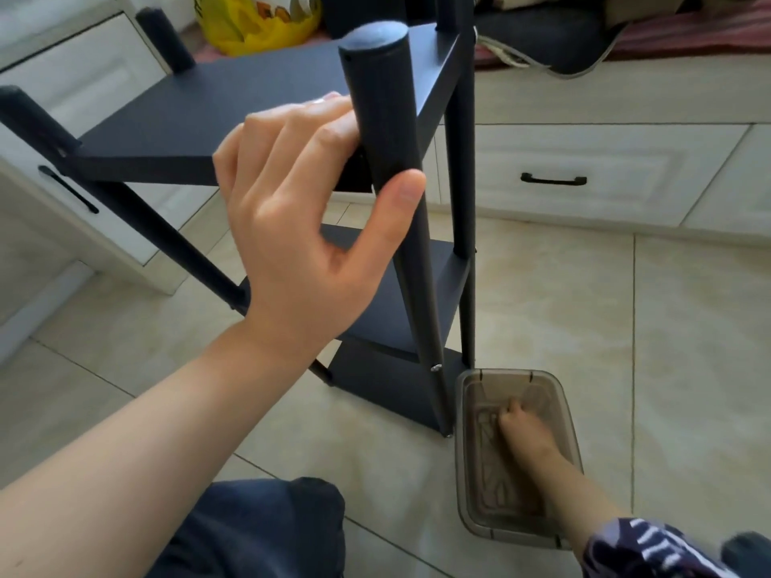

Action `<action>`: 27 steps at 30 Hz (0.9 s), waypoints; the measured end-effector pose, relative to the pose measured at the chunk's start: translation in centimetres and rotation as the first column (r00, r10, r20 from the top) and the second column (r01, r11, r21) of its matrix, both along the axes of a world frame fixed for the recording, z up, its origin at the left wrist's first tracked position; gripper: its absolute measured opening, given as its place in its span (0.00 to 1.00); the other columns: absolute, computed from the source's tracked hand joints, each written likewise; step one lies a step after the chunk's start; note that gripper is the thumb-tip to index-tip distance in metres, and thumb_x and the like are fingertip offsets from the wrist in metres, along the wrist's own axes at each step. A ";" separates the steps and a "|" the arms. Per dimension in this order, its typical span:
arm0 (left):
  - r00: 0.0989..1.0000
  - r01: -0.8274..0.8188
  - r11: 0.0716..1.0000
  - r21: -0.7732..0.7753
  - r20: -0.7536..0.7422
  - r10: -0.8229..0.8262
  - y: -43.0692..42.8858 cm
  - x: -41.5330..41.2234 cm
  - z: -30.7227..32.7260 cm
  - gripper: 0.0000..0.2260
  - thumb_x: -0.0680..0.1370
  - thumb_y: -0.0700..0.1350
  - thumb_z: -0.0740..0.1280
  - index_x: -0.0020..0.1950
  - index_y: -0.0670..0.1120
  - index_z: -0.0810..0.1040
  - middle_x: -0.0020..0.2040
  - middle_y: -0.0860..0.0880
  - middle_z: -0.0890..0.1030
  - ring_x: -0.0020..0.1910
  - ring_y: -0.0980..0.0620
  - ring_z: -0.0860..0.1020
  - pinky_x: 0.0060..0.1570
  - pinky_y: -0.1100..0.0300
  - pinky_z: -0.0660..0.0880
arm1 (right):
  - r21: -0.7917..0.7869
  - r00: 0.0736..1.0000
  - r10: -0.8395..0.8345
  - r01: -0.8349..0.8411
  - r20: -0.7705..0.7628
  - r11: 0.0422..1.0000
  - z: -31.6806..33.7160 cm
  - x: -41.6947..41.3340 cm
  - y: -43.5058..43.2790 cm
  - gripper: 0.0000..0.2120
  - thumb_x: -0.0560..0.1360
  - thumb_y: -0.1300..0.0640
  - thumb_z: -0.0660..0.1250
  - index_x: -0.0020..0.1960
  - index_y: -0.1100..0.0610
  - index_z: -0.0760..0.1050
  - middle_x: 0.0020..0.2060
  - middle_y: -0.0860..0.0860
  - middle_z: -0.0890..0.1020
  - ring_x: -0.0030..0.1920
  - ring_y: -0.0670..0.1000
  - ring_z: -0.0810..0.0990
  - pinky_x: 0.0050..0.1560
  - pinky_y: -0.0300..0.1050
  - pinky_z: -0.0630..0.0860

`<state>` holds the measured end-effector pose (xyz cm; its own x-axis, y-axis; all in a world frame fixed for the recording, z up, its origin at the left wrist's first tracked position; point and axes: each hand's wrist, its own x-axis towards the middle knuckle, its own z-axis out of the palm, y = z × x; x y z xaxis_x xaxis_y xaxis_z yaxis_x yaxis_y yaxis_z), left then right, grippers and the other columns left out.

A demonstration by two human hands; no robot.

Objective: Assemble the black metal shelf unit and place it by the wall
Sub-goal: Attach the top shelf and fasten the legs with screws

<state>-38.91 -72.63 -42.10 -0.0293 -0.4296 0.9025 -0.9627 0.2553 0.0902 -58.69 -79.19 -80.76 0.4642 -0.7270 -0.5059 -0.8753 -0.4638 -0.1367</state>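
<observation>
The black metal shelf unit [233,118] stands on the tiled floor in front of me, with three flat shelves between round black posts. My left hand [300,210] holds the nearest post [388,131] just below its capped top, fingers behind it and thumb in front. My right hand [519,423] is low at the right, reaching into a smoky translucent plastic box [559,394] on the floor beside the shelf's foot. Its fingers are curled inside the box; what they hold is too dim to tell.
White cabinets with black drawer handles [553,180] run along the back and left. A yellow plastic bag [254,22] and a dark cushion [550,31] lie on the ledge behind the shelf. My dark-trousered knee [267,531] is at the bottom.
</observation>
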 end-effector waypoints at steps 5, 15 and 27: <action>1.000 -0.002 1.000 0.019 -0.005 0.002 0.1 0.0 0.1 0.22 0.84 0.57 0.58 0.57 0.42 0.83 0.53 0.55 0.78 0.56 0.54 0.73 0.61 0.54 0.65 | -0.097 0.993 0.100 -0.106 -0.068 0.990 -0.1 -0.5 0.5 0.19 0.81 0.67 0.55 0.72 0.62 0.67 0.70 0.60 0.68 0.61 0.59 0.78 0.54 0.51 0.77; 1.000 -0.009 0.999 0.051 0.002 0.009 0.1 -0.2 0.6 0.19 0.83 0.57 0.61 0.57 0.43 0.83 0.53 0.56 0.79 0.56 0.52 0.77 0.60 0.53 0.65 | 0.075 0.944 -0.218 0.205 0.248 0.976 3.4 -0.9 2.4 0.05 0.81 0.60 0.58 0.52 0.51 0.71 0.48 0.49 0.80 0.46 0.48 0.79 0.50 0.44 0.79; 0.998 -0.063 0.996 0.070 0.023 0.061 -0.2 -0.4 1.1 0.22 0.83 0.60 0.58 0.58 0.44 0.83 0.56 0.50 0.83 0.59 0.49 0.77 0.62 0.57 0.62 | 0.628 0.063 -0.715 0.429 0.696 0.649 18.9 3.7 1.4 0.09 0.83 0.61 0.57 0.54 0.64 0.74 0.33 0.54 0.77 0.33 0.52 0.75 0.36 0.48 0.75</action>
